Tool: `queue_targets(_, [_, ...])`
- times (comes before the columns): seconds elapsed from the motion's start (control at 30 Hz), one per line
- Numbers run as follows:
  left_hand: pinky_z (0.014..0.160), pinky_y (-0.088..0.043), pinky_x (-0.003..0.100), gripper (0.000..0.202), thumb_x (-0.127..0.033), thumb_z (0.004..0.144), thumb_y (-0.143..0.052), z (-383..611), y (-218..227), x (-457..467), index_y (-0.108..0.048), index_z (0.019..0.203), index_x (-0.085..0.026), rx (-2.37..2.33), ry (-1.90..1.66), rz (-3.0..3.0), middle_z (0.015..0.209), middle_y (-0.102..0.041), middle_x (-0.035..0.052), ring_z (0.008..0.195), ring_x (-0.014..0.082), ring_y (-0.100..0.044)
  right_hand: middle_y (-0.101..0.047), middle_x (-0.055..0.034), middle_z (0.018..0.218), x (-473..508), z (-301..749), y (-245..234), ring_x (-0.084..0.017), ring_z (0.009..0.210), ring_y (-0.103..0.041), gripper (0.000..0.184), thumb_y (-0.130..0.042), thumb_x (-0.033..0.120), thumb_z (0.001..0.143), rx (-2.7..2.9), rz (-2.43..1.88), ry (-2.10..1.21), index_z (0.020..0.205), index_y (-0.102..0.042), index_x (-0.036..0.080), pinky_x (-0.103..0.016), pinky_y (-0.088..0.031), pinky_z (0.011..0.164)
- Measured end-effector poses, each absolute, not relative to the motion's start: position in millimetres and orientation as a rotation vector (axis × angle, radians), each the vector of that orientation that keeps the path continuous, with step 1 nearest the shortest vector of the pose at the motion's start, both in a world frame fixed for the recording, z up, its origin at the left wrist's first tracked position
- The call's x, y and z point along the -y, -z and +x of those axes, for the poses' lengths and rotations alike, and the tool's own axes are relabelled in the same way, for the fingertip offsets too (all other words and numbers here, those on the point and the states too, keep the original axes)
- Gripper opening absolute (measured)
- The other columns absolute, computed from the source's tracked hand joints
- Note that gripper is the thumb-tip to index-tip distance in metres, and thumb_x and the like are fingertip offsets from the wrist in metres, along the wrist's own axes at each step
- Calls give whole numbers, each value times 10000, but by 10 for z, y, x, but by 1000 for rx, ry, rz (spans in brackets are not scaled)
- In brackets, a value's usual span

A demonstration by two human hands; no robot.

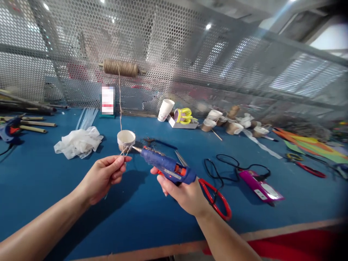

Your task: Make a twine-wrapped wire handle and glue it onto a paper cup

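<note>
My left hand pinches twine just below a small white paper cup, whose lower part is wrapped in brown twine. The strand runs up from the cup to a spool of twine mounted on the mesh. My right hand grips a blue hot glue gun, fingers around its handle and orange trigger. Its nozzle points left at the lower right side of the cup; whether the two touch I cannot tell. Behind the gun lie pliers, and red-handled scissors rest by my right wrist.
A crumpled white cloth lies left on the blue table. Upright cups, twine-wrapped cups and coloured sheets line the back and right. A purple power strip trails a black cord. Perforated metal mesh stands behind.
</note>
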State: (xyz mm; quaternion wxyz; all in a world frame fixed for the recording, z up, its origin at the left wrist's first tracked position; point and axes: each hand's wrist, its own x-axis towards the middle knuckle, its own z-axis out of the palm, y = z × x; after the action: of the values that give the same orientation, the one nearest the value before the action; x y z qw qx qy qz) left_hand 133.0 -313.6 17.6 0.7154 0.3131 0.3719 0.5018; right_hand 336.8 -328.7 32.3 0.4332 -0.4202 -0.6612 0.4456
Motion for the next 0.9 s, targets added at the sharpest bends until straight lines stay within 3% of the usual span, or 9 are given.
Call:
queue_targets(0.13, [362,-176,144,196,-256,718,-656,1319,-182,3138,-651,787,-73,-766,-1057,632,527,-448,-36,402,3,-247,-529,16,547,3250,3374,-328,-81,443,-477,194,-564,300,778,1635,-1090,-1023,875,-632,147,-240,-453,436])
queue_targets(0.23, [359,-164,147,183,-239,714,-658,1314,-177,3133,-654,791,-73,-746,-1042,608,541,-463,-29,402,2,-242,-611,-29,681,3194,3400,-331,-111,541,-541,223,-567,322,776,1642,-1136,-958,903,-637,153,-268,-494,508])
queue_targets(0.43, [377,-185,169,234,-309,706,-658,1300,-190,3121,-666,815,-101,-810,-1148,764,531,-473,-30,405,15,-269,-639,-57,796,3061,3491,-292,-154,631,-587,231,-538,349,799,1775,-1235,-716,924,-606,167,-303,-499,592])
queue_targets(0.57, [402,-222,189,240,-332,700,-655,1252,-212,3106,-670,811,-120,-906,-1283,939,552,-499,-22,430,33,-335,-584,-72,893,3043,3506,-241,-192,808,-573,162,-534,219,791,2085,-1254,-396,946,-539,173,-337,-476,728])
queue_targets(0.7, [410,-238,199,212,-319,709,-643,1165,-224,3061,-671,802,-131,-947,-1428,1043,567,-506,-18,437,40,-347,-506,-118,1023,3090,3504,-163,-223,933,-532,393,-474,-7,685,2400,-1306,-266,1049,-493,140,-362,-456,805])
queue_targets(0.77, [412,-248,204,187,-303,708,-642,1131,-221,3031,-670,792,-139,-954,-1478,1050,577,-511,-16,438,43,-347,-477,-129,1039,3112,3511,-129,-231,957,-518,437,-457,-35,666,2478,-1370,-250,1072,-483,125,-376,-445,834])
queue_targets(0.9, [413,-253,204,179,-300,698,-647,1118,-192,2988,-664,773,-138,-987,-1451,1056,587,-514,-13,441,44,-346,-455,-124,1025,3110,3520,-97,-214,941,-523,337,-501,31,733,2513,-1467,-376,1060,-496,111,-356,-447,842])
